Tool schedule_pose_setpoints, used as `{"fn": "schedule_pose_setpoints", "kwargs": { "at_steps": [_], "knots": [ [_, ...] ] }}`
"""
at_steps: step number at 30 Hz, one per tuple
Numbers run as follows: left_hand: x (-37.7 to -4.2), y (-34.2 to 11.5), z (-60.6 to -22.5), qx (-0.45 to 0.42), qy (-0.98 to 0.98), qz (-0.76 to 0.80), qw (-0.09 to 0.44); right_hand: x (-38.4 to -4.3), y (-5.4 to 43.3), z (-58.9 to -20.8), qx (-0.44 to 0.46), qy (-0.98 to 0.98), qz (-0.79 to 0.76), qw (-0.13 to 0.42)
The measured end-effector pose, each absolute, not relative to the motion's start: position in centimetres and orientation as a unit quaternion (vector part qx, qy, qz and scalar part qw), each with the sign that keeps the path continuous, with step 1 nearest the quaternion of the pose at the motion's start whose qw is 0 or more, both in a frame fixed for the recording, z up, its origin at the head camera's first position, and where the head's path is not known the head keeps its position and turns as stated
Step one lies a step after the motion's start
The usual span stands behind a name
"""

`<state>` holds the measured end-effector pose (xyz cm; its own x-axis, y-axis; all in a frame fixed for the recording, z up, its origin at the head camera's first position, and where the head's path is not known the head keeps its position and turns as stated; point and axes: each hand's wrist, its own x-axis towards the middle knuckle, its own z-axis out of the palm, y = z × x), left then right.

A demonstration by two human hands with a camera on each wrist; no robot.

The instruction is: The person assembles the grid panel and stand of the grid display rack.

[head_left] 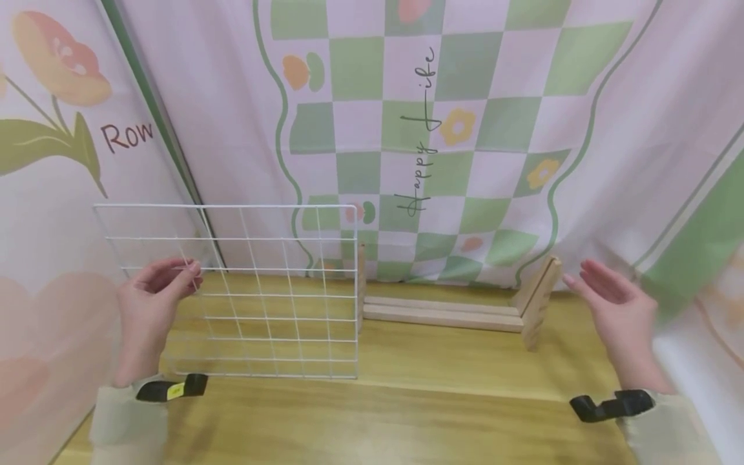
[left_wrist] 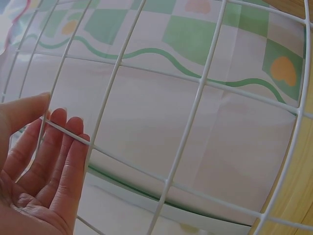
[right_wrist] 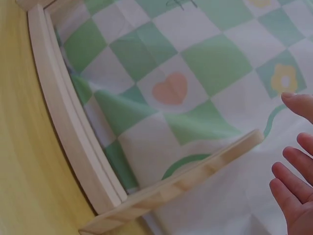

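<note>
A white wire grid panel (head_left: pixel 285 295) stands upright at the left of the head view. My left hand (head_left: pixel 152 303) pinches its wires near the left side, thumb against fingertips; the left wrist view shows the fingers (left_wrist: pixel 54 161) behind one wire. Right of the panel, a wooden stand (head_left: pixel 444 314) with a grooved base bar and slanted end pieces rests on the table; its left end is partly hidden behind the grid. Beside the stand's right end piece (right_wrist: pixel 181 183), my right hand (head_left: pixel 619 316) is raised with loosely bent fingers, apart from the wood and holding nothing.
The wooden table (head_left: pixel 407 420) runs under the stand and the panel. A checkered green and white curtain (head_left: pixel 407 129) hangs right behind the stand. Another printed curtain (head_left: pixel 52 213) hangs along the left side. Each wrist wears a black strap (head_left: pixel 613 405).
</note>
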<state>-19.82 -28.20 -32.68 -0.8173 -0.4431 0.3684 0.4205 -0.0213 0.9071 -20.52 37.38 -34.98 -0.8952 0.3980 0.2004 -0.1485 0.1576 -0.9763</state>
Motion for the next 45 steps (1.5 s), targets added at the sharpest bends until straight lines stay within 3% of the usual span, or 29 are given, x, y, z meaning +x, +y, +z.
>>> {"fn": "schedule_pose_setpoints", "kwargs": {
  "at_steps": [6, 16, 26, 45],
  "knots": [
    [-19.7, -28.2, -32.9, 0.014, -0.637, -0.711, 0.297, -21.6, 38.6, -36.4, -0.101, -0.815, 0.543, 0.174],
    [-19.6, -28.3, -33.0, 0.012, -0.644, -0.706, 0.293, -23.9, 39.3, -37.8, -0.036, -0.867, 0.476, 0.142],
    [-19.4, -28.5, -33.0, 0.02, -0.65, -0.703, 0.287, -25.8, 39.5, -37.8, -0.018, -0.89, 0.444, 0.1],
    [-19.5, -28.6, -32.7, 0.025, -0.66, -0.693, 0.288, -26.9, 39.4, -37.3, -0.016, -0.893, 0.442, 0.077]
  ]
}}
